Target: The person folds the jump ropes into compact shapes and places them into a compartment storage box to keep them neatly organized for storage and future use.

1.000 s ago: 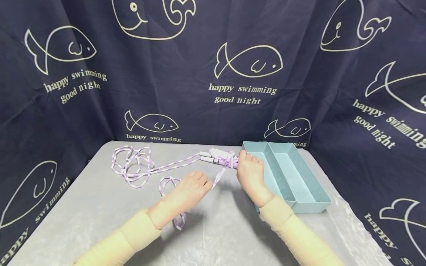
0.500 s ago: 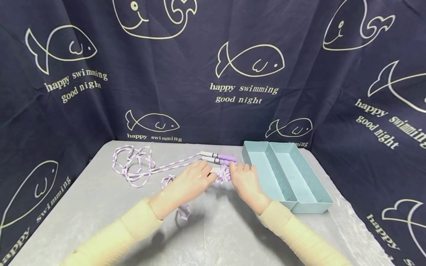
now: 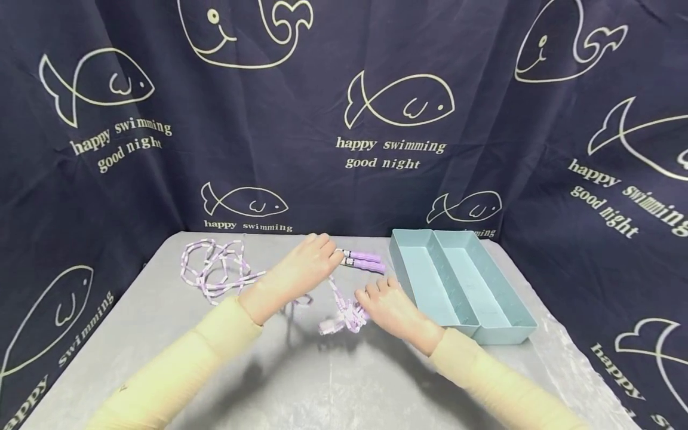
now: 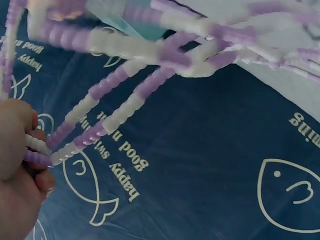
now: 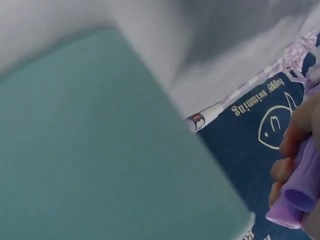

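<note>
In my right hand I hold the two purple handles of a beaded jump rope, their flared ends showing in the right wrist view. Its purple-and-white cord bunches up in loops just left of that hand, over the grey table. My left hand is farther back and pinches a doubled strand of the beaded cord, stretched out from the fingers in the left wrist view. Behind the left hand lies a second jump rope, with purple-and-white handles side by side and its cord in loose loops; the left forearm hides part of it.
A teal tray with two long compartments stands right of the hands, close beyond the right wrist. Its wall fills much of the right wrist view. A dark blue fish-print curtain surrounds the grey table at the back and sides.
My right hand has come nearer and left from the tray's edge, bringing the bunched cord off the lying handles. The left hand has moved away from me, drawing a strand up from the bunch.
</note>
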A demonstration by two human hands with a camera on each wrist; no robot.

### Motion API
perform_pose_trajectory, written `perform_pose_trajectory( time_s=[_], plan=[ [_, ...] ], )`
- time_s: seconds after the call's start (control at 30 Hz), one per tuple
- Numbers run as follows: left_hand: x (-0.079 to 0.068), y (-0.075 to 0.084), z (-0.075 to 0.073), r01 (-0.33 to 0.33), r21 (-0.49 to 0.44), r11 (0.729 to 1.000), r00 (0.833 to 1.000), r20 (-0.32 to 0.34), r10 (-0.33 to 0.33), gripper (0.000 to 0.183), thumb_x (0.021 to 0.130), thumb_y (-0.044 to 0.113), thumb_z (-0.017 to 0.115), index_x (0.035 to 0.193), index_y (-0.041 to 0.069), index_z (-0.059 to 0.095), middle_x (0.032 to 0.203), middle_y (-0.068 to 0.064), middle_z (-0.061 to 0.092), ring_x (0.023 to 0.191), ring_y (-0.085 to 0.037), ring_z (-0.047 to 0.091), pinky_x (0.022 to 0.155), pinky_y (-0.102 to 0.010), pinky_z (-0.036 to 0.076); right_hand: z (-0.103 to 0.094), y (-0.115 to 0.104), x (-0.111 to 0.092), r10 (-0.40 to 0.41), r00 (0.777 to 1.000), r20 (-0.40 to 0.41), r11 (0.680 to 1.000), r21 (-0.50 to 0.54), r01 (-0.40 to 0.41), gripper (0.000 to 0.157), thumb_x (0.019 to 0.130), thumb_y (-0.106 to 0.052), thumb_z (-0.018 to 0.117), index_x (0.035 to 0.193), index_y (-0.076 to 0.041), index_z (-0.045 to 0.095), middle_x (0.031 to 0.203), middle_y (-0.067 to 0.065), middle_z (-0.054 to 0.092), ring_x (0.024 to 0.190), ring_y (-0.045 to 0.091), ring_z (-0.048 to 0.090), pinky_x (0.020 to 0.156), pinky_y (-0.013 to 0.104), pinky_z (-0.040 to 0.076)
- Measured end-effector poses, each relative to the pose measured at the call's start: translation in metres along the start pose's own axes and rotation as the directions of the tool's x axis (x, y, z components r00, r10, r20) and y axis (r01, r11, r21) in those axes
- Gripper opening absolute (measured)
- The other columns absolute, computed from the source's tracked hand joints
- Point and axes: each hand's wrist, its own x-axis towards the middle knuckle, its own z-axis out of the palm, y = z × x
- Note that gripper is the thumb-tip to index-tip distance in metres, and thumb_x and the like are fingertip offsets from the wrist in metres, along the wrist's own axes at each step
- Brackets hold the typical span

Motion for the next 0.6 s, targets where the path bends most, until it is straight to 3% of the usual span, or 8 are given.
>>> perform_pose_trajectory(
  time_s=[0.17,0.43,0.6],
  plan=[
    [0.001,-0.008,0.009,-0.044,0.004,0.999,0.999,-0.014,0.044,0.005,0.081,0.007,0.06,0.082,0.009,0.057,0.074,-0.003,0.053,0.071,-0.021,0.044,0.064,-0.029,0.035,-0.005,-0.004,-0.005,-0.06,0.998,0.006,0.994,0.095,0.059,0.016,0.086,-0.013,0.036,0.075,-0.014,0.047,0.062,0.0,0.042,0.053,0.019,0.04,0.053,0.029,0.026],
    [0.002,-0.02,0.027,-0.031,0.012,0.999,0.998,-0.047,0.032,0.005,0.082,0.005,0.058,0.084,0.009,0.058,0.076,-0.003,0.055,0.074,-0.021,0.047,0.065,-0.029,0.035,-0.014,-0.007,-0.007,-0.197,0.979,0.051,0.965,0.187,0.184,0.013,0.086,-0.012,0.041,0.079,-0.016,0.051,0.065,-0.005,0.043,0.056,0.016,0.038,0.057,0.029,0.028],
    [-0.001,-0.027,0.039,-0.012,-0.006,1.0,1.0,-0.014,0.012,0.005,0.082,0.005,0.058,0.084,0.01,0.059,0.077,-0.003,0.056,0.075,-0.022,0.048,0.066,-0.03,0.037,-0.022,-0.009,-0.003,-0.234,0.972,-0.008,0.949,0.214,0.23,0.02,0.089,-0.009,0.037,0.076,-0.016,0.049,0.064,-0.005,0.041,0.056,0.016,0.035,0.056,0.029,0.027]
  ],
)
